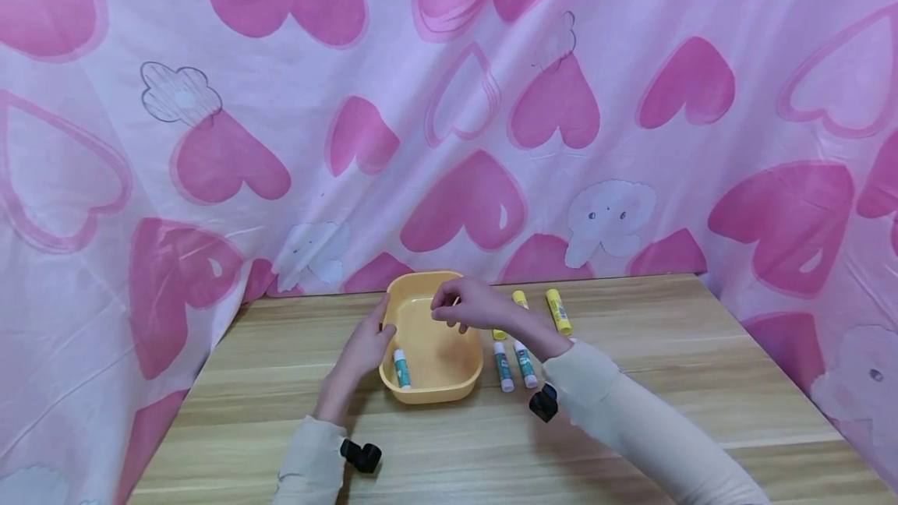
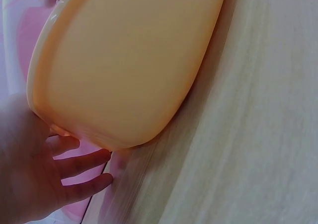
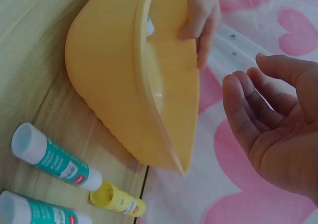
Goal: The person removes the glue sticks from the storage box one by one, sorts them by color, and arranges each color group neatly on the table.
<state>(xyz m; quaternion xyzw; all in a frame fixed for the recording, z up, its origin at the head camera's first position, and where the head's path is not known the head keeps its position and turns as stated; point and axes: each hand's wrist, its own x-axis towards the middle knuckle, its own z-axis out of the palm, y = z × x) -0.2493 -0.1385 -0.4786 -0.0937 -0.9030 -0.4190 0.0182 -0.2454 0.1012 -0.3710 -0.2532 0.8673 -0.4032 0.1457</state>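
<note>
A yellow plastic basin (image 1: 431, 392) stands on the table, with one teal-and-white glue stick (image 1: 402, 369) lying inside at its near left. My left hand (image 1: 366, 341) grips the basin's left rim, thumb over the edge and fingers along the outer wall; the left wrist view shows those fingers spread under the rim. Above the basin's right side hovers my right hand (image 1: 473, 304), fingers loosely bent and nothing in them. In the right wrist view this hand (image 3: 278, 119) is apart from the basin.
Right of the basin lie two teal-and-white glue sticks (image 1: 503, 367). Behind them are yellow glue sticks (image 1: 559, 312), some partly hidden by my right forearm. A pink heart-patterned cloth (image 1: 463, 201) hangs at the back edge of the wooden table (image 1: 281, 365).
</note>
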